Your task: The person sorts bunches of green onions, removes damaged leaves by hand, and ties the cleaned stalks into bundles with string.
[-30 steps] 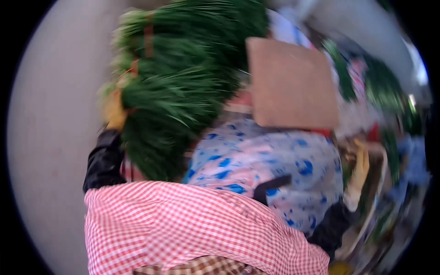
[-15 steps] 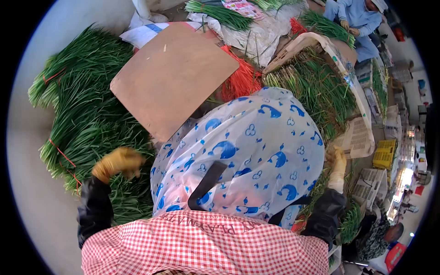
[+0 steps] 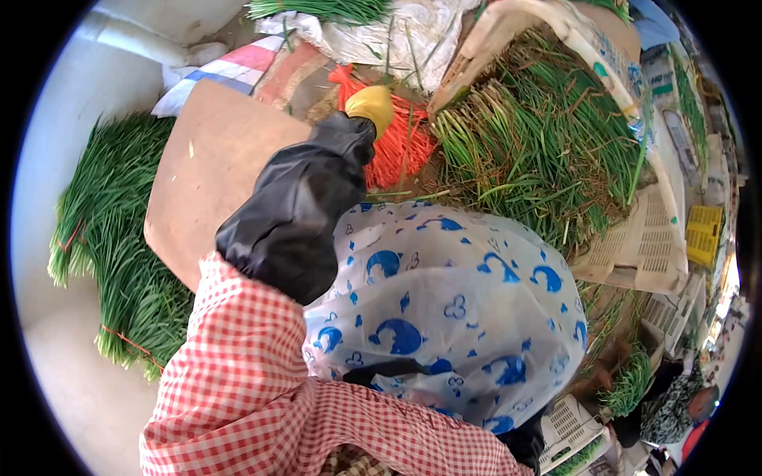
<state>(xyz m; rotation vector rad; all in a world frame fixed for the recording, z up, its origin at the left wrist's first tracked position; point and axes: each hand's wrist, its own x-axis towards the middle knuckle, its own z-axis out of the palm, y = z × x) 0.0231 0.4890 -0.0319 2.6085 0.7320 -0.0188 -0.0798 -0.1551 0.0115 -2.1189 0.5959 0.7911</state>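
Note:
My left hand (image 3: pixel 371 109), in a yellow glove and a black sleeve cover, reaches forward to a pile of red ties (image 3: pixel 401 155). Only the back of the glove shows; its fingers are hidden, so I cannot tell what they hold. Of my right arm only a bit of black sleeve (image 3: pixel 525 443) shows low on the right, and that hand is out of sight. A brown board (image 3: pixel 210 163) lies left of my forearm. Over my lap spreads a whitish plastic apron (image 3: pixel 452 309) printed with blue dolphins.
Tied bundles of green stalks (image 3: pixel 127 246) are heaped against the wall on the left. Loose, untrimmed greens (image 3: pixel 548 143) fill a pale plastic crate (image 3: pixel 627 246) at front right. A white sack (image 3: pixel 421 40) lies ahead. Farther right are a yellow crate (image 3: pixel 703 236) and another person (image 3: pixel 675 408).
My left hand has swung from the green bundles on the left across the board to the red ties. My right hand has left the view. The camera view has shifted.

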